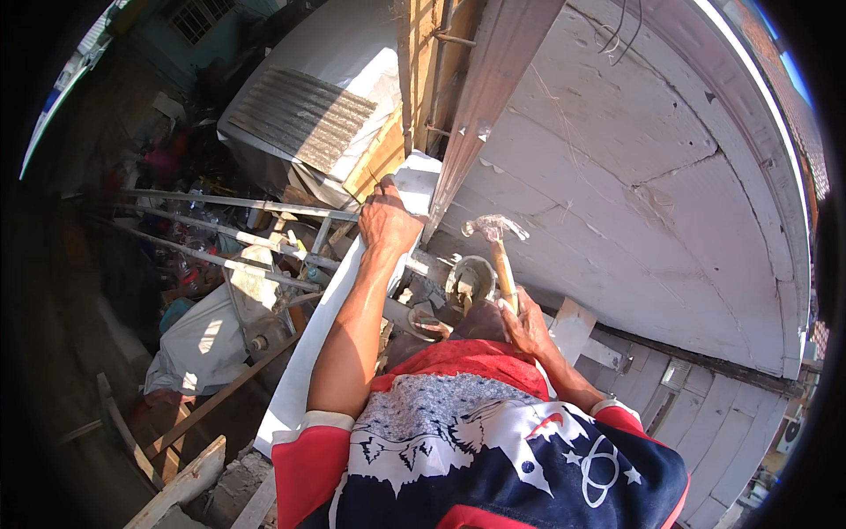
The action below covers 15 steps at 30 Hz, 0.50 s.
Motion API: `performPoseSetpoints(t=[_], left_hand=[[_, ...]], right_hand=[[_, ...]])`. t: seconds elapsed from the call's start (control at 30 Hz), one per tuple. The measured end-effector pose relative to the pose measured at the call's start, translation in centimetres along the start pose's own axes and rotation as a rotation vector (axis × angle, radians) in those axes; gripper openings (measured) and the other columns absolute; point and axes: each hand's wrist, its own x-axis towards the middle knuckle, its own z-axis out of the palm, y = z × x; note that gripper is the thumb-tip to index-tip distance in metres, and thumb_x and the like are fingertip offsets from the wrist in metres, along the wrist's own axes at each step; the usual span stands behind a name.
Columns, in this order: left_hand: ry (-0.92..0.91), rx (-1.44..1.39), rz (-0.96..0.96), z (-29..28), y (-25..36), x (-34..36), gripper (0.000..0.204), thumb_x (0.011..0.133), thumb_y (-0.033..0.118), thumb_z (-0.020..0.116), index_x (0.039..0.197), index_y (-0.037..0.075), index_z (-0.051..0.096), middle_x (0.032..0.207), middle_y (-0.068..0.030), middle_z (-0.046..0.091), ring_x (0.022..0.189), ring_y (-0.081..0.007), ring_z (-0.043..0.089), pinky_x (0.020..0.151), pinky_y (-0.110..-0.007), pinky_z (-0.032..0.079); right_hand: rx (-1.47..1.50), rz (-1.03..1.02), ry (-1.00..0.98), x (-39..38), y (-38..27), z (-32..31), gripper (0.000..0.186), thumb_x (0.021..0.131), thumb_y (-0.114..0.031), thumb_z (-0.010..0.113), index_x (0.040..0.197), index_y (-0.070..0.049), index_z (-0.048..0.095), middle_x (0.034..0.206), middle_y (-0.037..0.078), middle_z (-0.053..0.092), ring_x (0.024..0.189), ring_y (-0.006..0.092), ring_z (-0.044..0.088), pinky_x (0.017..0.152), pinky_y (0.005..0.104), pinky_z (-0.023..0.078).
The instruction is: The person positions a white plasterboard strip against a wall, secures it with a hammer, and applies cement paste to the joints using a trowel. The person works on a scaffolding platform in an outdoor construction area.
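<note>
A claw hammer (503, 267) with a pale wooden handle stands nearly upright, its metal head at the top. My right hand (526, 323) is closed round the lower part of its handle, close to my waist. My left arm is stretched forward, and my left hand (390, 219) grips a long white board (300, 375) near its far end. The board slants from beside a wooden post (421, 66) down along my left arm. The fingertips of my left hand are partly hidden against the board.
At right rises a large pale wall (634, 185) with cracks. Several light poles (242, 236) cross on the left, above clutter and a grey tarp (198, 348). A corrugated sheet (304, 115) lies on a white-covered surface. A round bucket-like container (471, 280) is near the hammer.
</note>
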Motion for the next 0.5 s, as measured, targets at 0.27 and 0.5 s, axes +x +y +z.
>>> performPoseSetpoints(t=[0.27,0.5], left_hand=[[-0.006,0.060,0.000,1.0,-1.2,0.5,0.082,0.073,0.041,0.086,0.133,-0.001,0.050,0.129,-0.0243,0.063,0.112,-0.0395,0.067,0.094,-0.047,0.056],[0.019,-0.037,0.045,1.0,-1.2,0.4,0.087,0.072,0.042,0.091,0.134,-0.003,0.050,0.122,-0.0225,0.068,0.110,-0.0381,0.069,0.097,-0.045,0.055]], right_hand=[[-0.234,-0.529,0.608,6.8,-11.8,-2.6,0.030,0.102,-0.026,0.068,0.122,-0.003,0.068,0.088,0.007,0.064,0.070,0.0166,0.053,0.067,0.0336,0.048],[-0.180,-0.702,0.646,14.5,-17.7,-1.4,0.028,0.098,-0.026,0.075,0.097,-0.002,0.062,0.071,0.000,0.045,0.063,0.0125,0.041,0.056,0.0323,0.036]])
